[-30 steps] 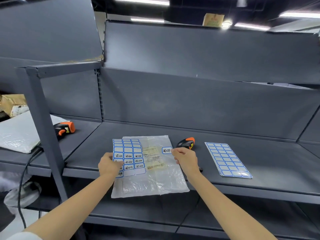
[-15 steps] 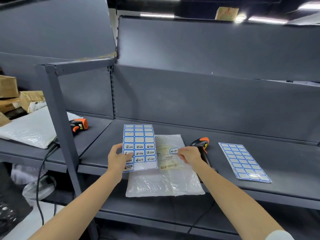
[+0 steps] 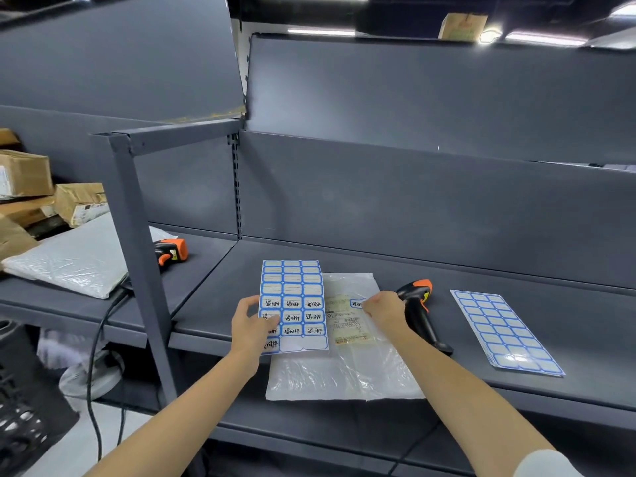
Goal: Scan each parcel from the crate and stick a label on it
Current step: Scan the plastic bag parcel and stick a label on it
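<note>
Parcel (image 3: 344,366), a flat clear-plastic mailer with a printed slip, lay on the grey shelf (image 3: 516,270) with its near edge over the front lip, a handheld scanner (image 3: 418,304) just to its right. Over its left side the left hand (image 3: 251,325) pinched a sheet of handwritten blue-bordered labels (image 3: 292,304), while the right hand (image 3: 383,309) pinched one peeled label (image 3: 356,303) at the slip's top corner. Pressed unevenly, the label could crease or cover the barcode, and a hard push might slide the slick overhanging bag off the shelf.

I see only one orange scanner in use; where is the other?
In the head view, the second scanner lies on the left shelf bay, beyond the grey post, beside a white padded parcel.
</note>
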`<state>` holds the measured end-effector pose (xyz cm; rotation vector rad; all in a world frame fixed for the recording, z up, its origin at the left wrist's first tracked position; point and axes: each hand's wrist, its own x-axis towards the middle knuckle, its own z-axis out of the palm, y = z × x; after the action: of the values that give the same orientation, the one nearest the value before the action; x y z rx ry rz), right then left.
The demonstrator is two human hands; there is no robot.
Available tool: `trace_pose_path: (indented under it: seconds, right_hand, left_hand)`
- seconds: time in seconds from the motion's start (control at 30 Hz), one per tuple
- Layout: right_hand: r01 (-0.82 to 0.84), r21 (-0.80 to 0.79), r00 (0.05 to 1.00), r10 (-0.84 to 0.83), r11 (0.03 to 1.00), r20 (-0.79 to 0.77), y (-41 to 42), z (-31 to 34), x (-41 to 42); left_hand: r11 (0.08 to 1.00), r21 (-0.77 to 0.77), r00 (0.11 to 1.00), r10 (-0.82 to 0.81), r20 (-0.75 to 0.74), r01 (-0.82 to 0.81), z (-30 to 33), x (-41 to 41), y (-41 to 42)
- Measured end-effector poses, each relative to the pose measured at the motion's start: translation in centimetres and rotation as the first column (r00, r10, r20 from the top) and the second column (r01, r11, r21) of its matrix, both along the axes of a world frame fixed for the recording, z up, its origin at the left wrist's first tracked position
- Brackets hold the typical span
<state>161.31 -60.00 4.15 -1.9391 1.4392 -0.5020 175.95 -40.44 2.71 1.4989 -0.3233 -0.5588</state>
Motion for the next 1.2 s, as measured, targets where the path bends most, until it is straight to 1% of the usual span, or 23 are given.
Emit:
trace_pose_path:
  seconds: [0.1, 0.13, 0.23, 0.27, 0.33, 0.4, 0.53, 0.6, 0.67, 0.73, 0.77, 0.83, 0.87, 0.9, 0.93, 0.97, 1.0, 1.03, 1.1, 1.2]
  right_hand:
    - [-0.004, -0.093, 0.999, 0.001, 0.996, -0.041, 0.5, -0.5, 0.2]
    - [-0.032, -0.150, 0.998, 0.022, 0.988, -0.067, 0.7, -0.6, 0.0]
    - [-0.190, -0.354, 0.968, 0.113, 0.916, -0.226, 0.8, -1.3, -0.3]
    - [-0.246, -0.403, 0.953, 0.144, 0.882, -0.267, 0.9, -1.4, -0.3]
    - [-0.347, -0.446, 0.911, 0.184, 0.825, -0.369, 1.0, -1.4, -0.1]
    - [-0.412, -0.463, 0.874, 0.197, 0.785, -0.443, 1.3, -1.6, -0.1]
    - [-0.415, -0.457, 0.891, 0.249, 0.787, -0.380, 1.8, -2.0, -0.7]
    - [-0.431, -0.445, 0.886, 0.274, 0.785, -0.374, 1.7, -2.2, -1.0]
    - [-0.442, -0.374, 0.878, 0.307, 0.816, -0.367, 1.7, -2.0, -1.3]
    - [-0.426, -0.260, 0.888, 0.346, 0.866, -0.303, 1.7, -1.5, -1.5]
    - [-0.399, -0.212, 0.908, 0.352, 0.892, -0.227, 1.8, -1.0, -1.5]
    - [-0.309, -0.125, 0.949, 0.315, 0.943, 0.032, 2.3, 0.2, -1.5]
    - [-0.279, -0.089, 0.944, 0.290, 0.956, 0.158, 2.7, 0.9, -1.6]
    - [-0.269, -0.041, 0.920, 0.269, 0.962, 0.284, 3.0, 1.5, -1.8]
    - [-0.273, 0.028, 0.877, 0.237, 0.962, 0.418, 3.3, 2.1, -2.1]
    - [-0.291, 0.093, 0.819, 0.197, 0.952, 0.538, 3.8, 2.8, -2.4]
    - [-0.296, 0.130, 0.765, 0.153, 0.946, 0.625, 4.0, 3.5, -2.9]
    - [-0.276, 0.144, 0.724, 0.107, 0.950, 0.681, 4.1, 4.1, -3.6]
    - [-0.206, 0.182, 0.676, 0.006, 0.962, 0.737, 3.7, 5.0, -5.2]
    - [-0.138, 0.188, 0.655, -0.052, 0.972, 0.754, 2.6, 5.6, -8.6]
  left_hand:
    - [1.000, 0.001, 1.000, -0.004, 0.007, 0.004, 0.0, 0.0, 0.1]
    - [1.000, 0.002, 1.000, -0.004, 0.010, 0.004, 0.0, 0.0, 0.1]
    - [1.000, -0.002, 1.000, -0.006, 0.016, 0.006, 0.1, 0.0, 0.0]
    - [1.000, 0.000, 1.000, -0.009, 0.019, 0.009, 0.1, 0.0, 0.0]
    - [1.000, 0.004, 0.999, -0.016, 0.032, 0.016, 0.1, -0.1, -0.1]
    - [1.000, 0.006, 0.999, -0.025, 0.045, 0.025, 0.1, -0.2, -0.2]
    - [0.999, -0.003, 0.998, -0.039, 0.047, 0.039, 0.1, -0.3, -0.4]
    - [0.999, -0.016, 0.998, -0.041, 0.047, 0.042, 0.1, -0.4, -0.4]
    - [0.999, -0.029, 0.998, -0.040, 0.051, 0.041, 0.2, -0.7, -0.5]
    - [0.998, -0.043, 0.998, -0.044, 0.053, 0.046, 0.3, -1.0, -0.6]
    - [0.997, -0.052, 0.997, -0.049, 0.055, 0.052, 0.3, -1.2, -0.8]
    - [0.995, -0.072, 0.996, -0.064, 0.063, 0.069, 0.6, -1.6, -1.2]
    - [0.994, -0.082, 0.995, -0.073, 0.072, 0.079, 0.9, -1.9, -1.5]
    - [0.992, -0.089, 0.993, -0.086, 0.085, 0.094, 1.1, -2.3, -1.8]
    - [0.989, -0.095, 0.990, -0.104, 0.098, 0.114, 1.5, -2.8, -2.2]
    - [0.985, -0.103, 0.986, -0.125, 0.109, 0.137, 1.9, -3.4, -2.7]
    - [0.980, -0.116, 0.982, -0.147, 0.115, 0.160, 2.2, -4.1, -3.2]
    - [0.974, -0.129, 0.978, -0.172, 0.116, 0.187, 2.6, -4.9, -3.7]
    - [0.958, -0.152, 0.967, -0.229, 0.111, 0.244, 3.2, -6.8, -4.8]
    - [0.929, -0.162, 0.940, -0.311, 0.139, 0.331, 3.7, -9.9, -6.4]
